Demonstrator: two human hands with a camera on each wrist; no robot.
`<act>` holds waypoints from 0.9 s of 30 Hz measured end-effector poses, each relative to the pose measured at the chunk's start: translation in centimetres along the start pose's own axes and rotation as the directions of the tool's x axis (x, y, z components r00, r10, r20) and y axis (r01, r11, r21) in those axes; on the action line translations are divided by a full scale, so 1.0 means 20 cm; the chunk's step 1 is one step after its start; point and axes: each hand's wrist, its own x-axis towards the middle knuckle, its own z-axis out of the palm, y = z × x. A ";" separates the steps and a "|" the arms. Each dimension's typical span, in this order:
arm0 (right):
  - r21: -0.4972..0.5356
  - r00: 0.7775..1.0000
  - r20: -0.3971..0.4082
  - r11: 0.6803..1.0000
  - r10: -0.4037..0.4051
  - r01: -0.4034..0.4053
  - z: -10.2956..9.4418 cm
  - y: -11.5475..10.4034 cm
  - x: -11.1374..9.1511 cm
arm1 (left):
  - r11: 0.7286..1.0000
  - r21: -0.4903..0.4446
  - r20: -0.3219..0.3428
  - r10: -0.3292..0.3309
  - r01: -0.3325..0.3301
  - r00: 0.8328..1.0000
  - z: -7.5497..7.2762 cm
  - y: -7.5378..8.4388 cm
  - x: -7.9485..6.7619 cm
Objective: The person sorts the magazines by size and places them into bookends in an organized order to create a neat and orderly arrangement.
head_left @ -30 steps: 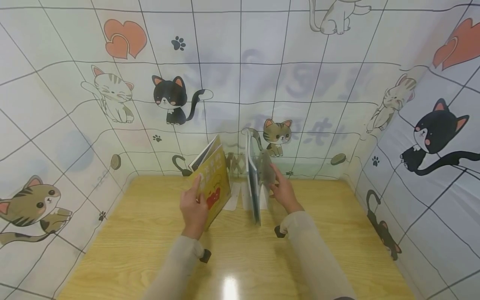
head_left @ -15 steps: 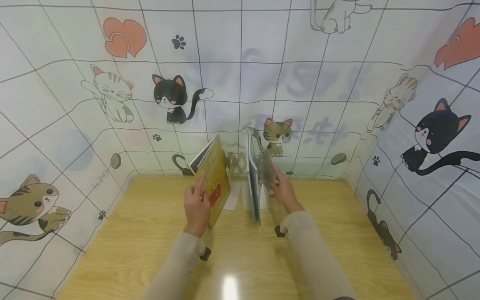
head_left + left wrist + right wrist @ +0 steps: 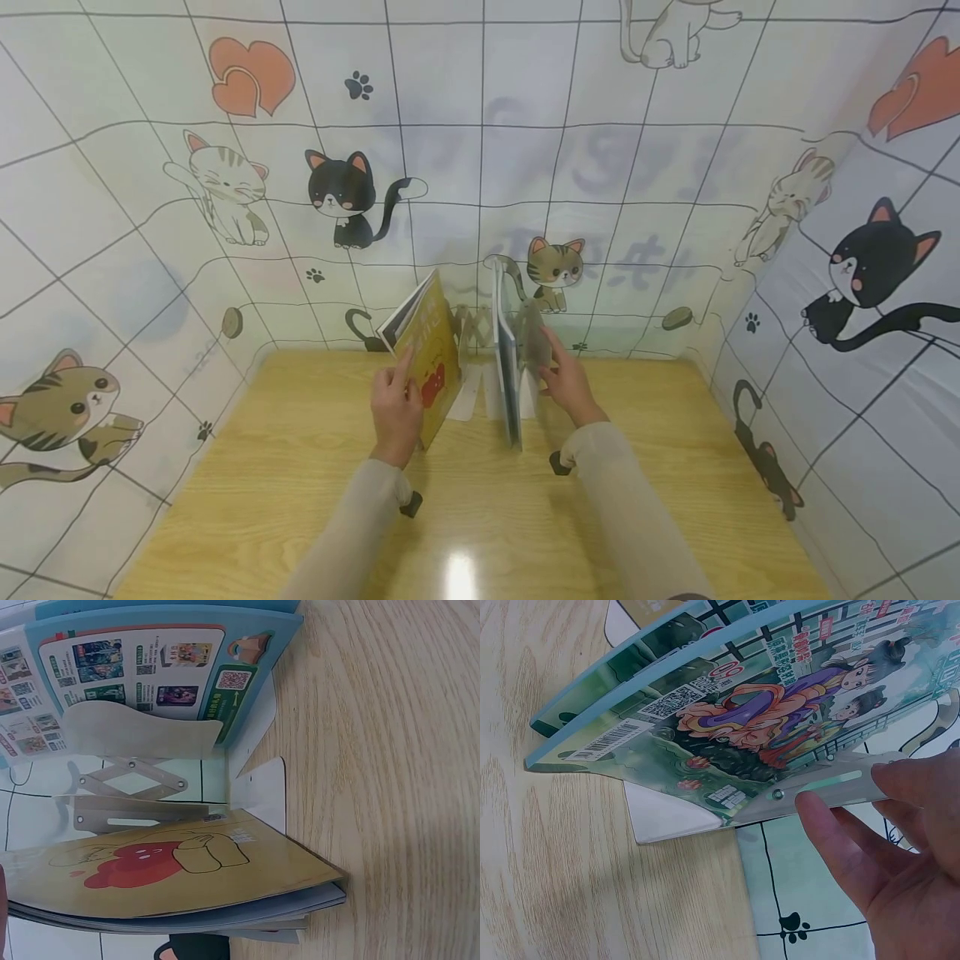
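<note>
A yellow book (image 3: pixel 435 358) with a red cartoon figure stands at the left, with other thin books behind its cover. My left hand (image 3: pixel 397 412) grips it at the near edge, one finger lying along the yellow cover. In the left wrist view only a sliver of finger shows beside the yellow book (image 3: pixel 150 870). A pale metal expanding bookend (image 3: pixel 135 776) with a scissor lattice stands at the middle. Blue-edged books (image 3: pixel 504 358) stand upright in its right part. My right hand (image 3: pixel 572 383) pinches the bookend's right end plate (image 3: pixel 832 791) between thumb and fingers.
The wooden table (image 3: pixel 480 517) lies under everything, with a white bookend foot (image 3: pixel 675 814) flat on it. A cat-printed cloth wall (image 3: pixel 480 167) rises behind and on both sides. Dark wrist straps (image 3: pixel 560 462) sit at the cuffs.
My left hand has moved slightly to the right with the yellow book, bringing it nearer the bookend's left side. My right hand and the blue-edged books have stayed in place.
</note>
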 end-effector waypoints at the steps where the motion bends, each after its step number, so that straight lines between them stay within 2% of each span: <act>1: -0.002 1.000 0.000 1.000 0.001 -0.001 0.00 0.00 0.00 | 1.000 0.001 -0.004 0.004 -0.004 1.000 0.01 0.00 0.00; 8: 0.002 1.000 0.003 1.000 0.015 -0.015 0.01 0.00 0.00 | 1.000 0.001 -0.026 0.011 -0.011 1.000 0.05 -0.02 0.01; 15: 0.006 1.000 -0.004 1.000 0.019 -0.019 0.01 -0.01 0.00 | 1.000 0.018 -0.013 0.003 -0.003 1.000 0.08 -0.03 0.03; 27: 0.024 1.000 0.000 1.000 0.014 -0.014 0.01 0.00 0.01 | 1.000 0.021 -0.001 -0.015 0.015 1.000 0.08 -0.06 0.03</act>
